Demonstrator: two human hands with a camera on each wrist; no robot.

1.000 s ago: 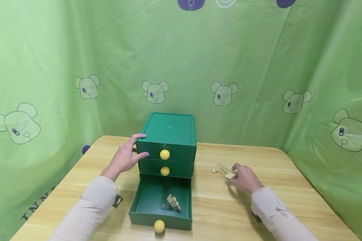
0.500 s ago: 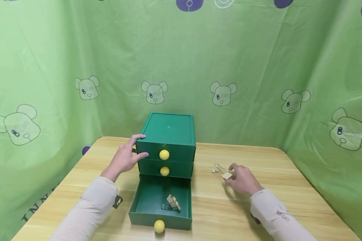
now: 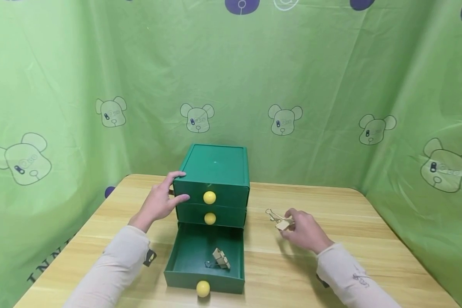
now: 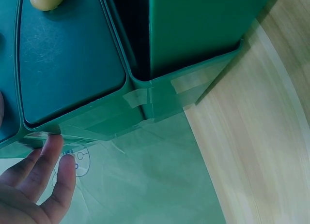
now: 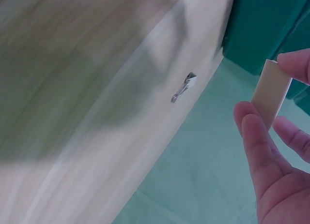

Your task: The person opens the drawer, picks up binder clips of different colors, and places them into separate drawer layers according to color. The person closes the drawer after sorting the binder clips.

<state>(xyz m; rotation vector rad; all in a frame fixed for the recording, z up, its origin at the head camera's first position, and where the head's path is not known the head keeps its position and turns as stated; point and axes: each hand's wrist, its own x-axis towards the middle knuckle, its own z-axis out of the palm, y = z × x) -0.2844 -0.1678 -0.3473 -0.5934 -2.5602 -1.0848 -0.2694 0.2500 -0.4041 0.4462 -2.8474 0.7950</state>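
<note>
My left hand (image 3: 156, 203) rests against the upper left front corner of a green drawer cabinet (image 3: 217, 164). Its thumb touches the top drawer's front, while the other fingers lie over the top edge and side. To the right, my right hand (image 3: 306, 229) pinches a cream binder clip (image 3: 282, 225) by its body, above the wooden table. The clip's wire handles point left. A small binder clip (image 5: 185, 86) lies on the table below, partly covered by the held one in the head view. Pale binder clips (image 3: 220, 258) lie in the pulled-out bottom drawer (image 3: 188, 246).
The upper two drawers are closed, each with a yellow knob (image 3: 209, 197). The bottom drawer juts toward the table's near side, its own knob (image 3: 202, 288) in front. Green printed curtain (image 3: 231, 64) surrounds the wooden table (image 3: 331, 205) at the back and sides.
My right hand has moved a little left with the binder clip, toward the cabinet, passing over the small clip in the head view. The left hand and cabinet stay put.
</note>
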